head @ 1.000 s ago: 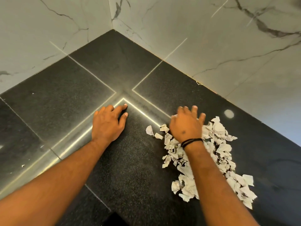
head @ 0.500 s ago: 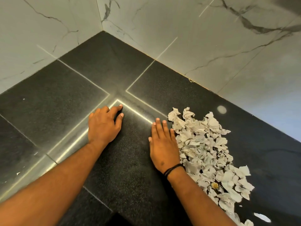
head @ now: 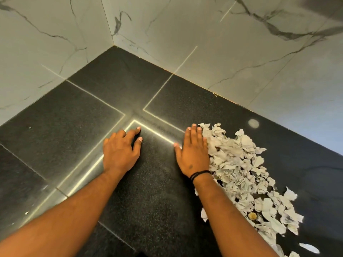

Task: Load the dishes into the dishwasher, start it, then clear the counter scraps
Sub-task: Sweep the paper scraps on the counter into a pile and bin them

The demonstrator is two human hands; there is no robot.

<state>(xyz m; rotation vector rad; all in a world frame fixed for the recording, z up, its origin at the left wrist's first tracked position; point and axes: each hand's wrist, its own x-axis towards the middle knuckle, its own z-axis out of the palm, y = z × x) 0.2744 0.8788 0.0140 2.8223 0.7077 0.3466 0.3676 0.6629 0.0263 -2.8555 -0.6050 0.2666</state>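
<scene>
A heap of torn, crumpled white paper scraps [head: 239,169] lies on the black stone counter [head: 152,201], stretching from the middle toward the lower right. My right hand [head: 193,153] lies flat on the counter with straight fingers, its little-finger side pressed against the left edge of the heap. It wears a black band at the wrist. My left hand [head: 120,151] rests palm down on the counter to the left, apart from the scraps, fingers relaxed. A small brownish bit [head: 252,216] sits among the scraps.
White marble-look walls [head: 204,43] meet in a corner behind the counter. Pale seams [head: 104,156] cross the dark slabs. A few tiny white flecks [head: 27,212] lie at the far left. One loose scrap [head: 309,248] lies at the lower right.
My right hand came off the top of the heap, moved to its left side and flattened, and now sits further forward along that edge. The heap has gathered rightward. My left hand has barely moved.
</scene>
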